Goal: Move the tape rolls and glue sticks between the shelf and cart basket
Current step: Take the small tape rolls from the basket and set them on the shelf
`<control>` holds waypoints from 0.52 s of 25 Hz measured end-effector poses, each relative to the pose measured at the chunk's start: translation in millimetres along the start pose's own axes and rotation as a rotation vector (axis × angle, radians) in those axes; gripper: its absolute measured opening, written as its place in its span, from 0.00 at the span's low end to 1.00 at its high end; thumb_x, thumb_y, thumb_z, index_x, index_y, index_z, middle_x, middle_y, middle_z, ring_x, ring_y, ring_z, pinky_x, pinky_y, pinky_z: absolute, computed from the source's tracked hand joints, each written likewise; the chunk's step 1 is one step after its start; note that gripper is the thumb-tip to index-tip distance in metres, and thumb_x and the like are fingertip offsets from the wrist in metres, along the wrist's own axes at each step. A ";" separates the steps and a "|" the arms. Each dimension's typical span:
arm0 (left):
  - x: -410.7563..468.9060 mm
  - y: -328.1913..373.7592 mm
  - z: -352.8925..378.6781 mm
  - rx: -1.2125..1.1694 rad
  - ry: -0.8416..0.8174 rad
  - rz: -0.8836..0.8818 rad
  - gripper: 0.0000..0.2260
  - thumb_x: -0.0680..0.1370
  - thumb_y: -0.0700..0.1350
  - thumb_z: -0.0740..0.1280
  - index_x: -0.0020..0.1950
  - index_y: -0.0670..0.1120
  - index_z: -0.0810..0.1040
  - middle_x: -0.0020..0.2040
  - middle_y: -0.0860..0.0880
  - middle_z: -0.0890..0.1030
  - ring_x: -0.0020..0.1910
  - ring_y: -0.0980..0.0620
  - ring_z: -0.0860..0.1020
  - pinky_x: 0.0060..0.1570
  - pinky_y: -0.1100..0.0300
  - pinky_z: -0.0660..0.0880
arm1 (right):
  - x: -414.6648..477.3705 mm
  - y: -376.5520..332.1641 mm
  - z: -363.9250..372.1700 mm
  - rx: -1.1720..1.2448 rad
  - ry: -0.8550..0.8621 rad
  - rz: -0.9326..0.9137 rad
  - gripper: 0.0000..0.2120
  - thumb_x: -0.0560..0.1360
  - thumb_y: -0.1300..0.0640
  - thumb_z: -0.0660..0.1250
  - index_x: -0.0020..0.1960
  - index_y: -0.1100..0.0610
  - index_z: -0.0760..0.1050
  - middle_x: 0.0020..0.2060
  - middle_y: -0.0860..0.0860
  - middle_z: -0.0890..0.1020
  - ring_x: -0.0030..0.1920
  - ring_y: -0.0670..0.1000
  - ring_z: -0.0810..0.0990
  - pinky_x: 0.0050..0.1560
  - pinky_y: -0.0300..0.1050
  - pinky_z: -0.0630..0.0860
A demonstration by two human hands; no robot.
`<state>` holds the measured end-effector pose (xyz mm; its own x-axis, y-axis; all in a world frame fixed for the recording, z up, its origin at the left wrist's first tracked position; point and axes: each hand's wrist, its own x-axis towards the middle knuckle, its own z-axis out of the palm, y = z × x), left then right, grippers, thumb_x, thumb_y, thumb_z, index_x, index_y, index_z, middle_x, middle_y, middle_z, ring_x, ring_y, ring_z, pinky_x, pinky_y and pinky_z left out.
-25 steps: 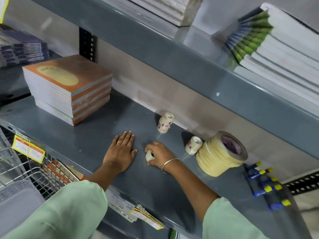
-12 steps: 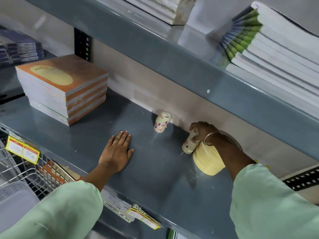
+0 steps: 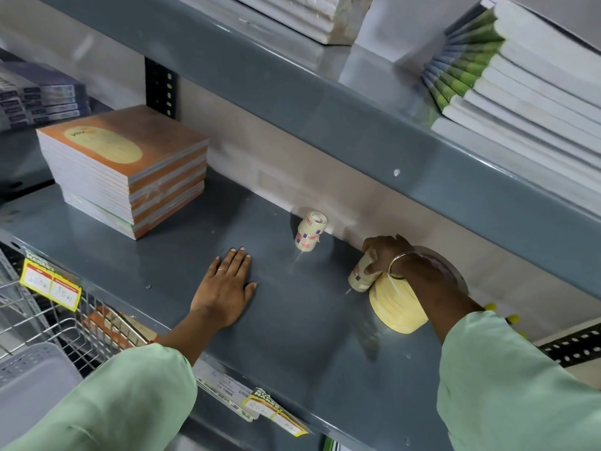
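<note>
On the grey shelf (image 3: pixel 292 320), my right hand (image 3: pixel 387 255) is closed over the top of a small stack of clear tape rolls (image 3: pixel 361 277). That stack leans against a pile of wide cream masking tape rolls (image 3: pixel 398 309). A second small tape stack (image 3: pixel 310 231) stands alone near the back wall, to the left. My left hand (image 3: pixel 224 288) lies flat and empty on the shelf. The glue sticks are mostly hidden behind my right arm; only yellow caps (image 3: pixel 514 319) show.
A pile of orange notebooks (image 3: pixel 130 167) occupies the shelf's left end. The upper shelf edge (image 3: pixel 325 102) overhangs the work area and carries white book stacks (image 3: pixel 527 83). A wire cart basket (image 3: pixel 42 320) with a grey plastic bin (image 3: pixel 29 372) sits lower left.
My right hand carried a small tape roll from the shelf's front middle to the stack beside the masking tape and has stayed there. The left hand has kept still.
</note>
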<state>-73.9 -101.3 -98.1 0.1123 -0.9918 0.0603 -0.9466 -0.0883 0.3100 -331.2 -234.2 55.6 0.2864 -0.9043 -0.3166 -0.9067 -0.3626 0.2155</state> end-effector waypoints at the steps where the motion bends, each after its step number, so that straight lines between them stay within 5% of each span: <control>1: -0.4 0.4 -0.4 0.003 0.004 0.003 0.26 0.81 0.54 0.47 0.76 0.45 0.45 0.79 0.48 0.47 0.78 0.51 0.44 0.77 0.53 0.44 | 1.1 0.3 0.5 0.013 -0.009 0.006 0.27 0.68 0.50 0.73 0.63 0.55 0.69 0.63 0.54 0.76 0.62 0.56 0.74 0.65 0.47 0.67; 5: 1.7 3.5 -5.3 -0.004 -0.003 -0.001 0.27 0.80 0.53 0.52 0.76 0.44 0.49 0.78 0.47 0.50 0.78 0.50 0.47 0.77 0.52 0.46 | -0.2 0.1 -2.5 -0.004 0.040 0.001 0.37 0.68 0.47 0.74 0.71 0.53 0.61 0.70 0.55 0.69 0.68 0.57 0.69 0.69 0.49 0.63; 8: 4.1 13.2 -15.8 -0.285 0.034 0.031 0.25 0.79 0.49 0.59 0.73 0.41 0.58 0.77 0.43 0.58 0.77 0.47 0.55 0.76 0.53 0.52 | -4.0 -6.0 -16.6 0.064 0.199 -0.027 0.37 0.66 0.50 0.76 0.70 0.56 0.65 0.67 0.61 0.71 0.66 0.61 0.71 0.67 0.52 0.69; 11: -29.5 -11.0 -36.9 -0.618 0.178 -0.156 0.20 0.78 0.43 0.60 0.69 0.40 0.66 0.72 0.40 0.66 0.72 0.43 0.64 0.74 0.54 0.60 | 0.0 -68.3 -42.4 0.269 0.423 -0.187 0.22 0.68 0.56 0.74 0.60 0.58 0.74 0.57 0.63 0.78 0.54 0.64 0.78 0.56 0.58 0.76; 13: -66.9 -47.8 -55.1 -0.617 0.280 -0.200 0.17 0.77 0.43 0.57 0.64 0.39 0.70 0.66 0.40 0.71 0.65 0.42 0.70 0.68 0.53 0.66 | -5.7 -137.3 -62.3 0.436 0.647 -0.314 0.09 0.72 0.57 0.69 0.51 0.56 0.77 0.50 0.62 0.82 0.46 0.64 0.81 0.49 0.58 0.80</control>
<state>-19.6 -25.6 -64.6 0.4178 -0.8939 0.1623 -0.5653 -0.1159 0.8167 -189.0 -193.3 85.3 0.5460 -0.7747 0.3188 -0.7554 -0.6198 -0.2126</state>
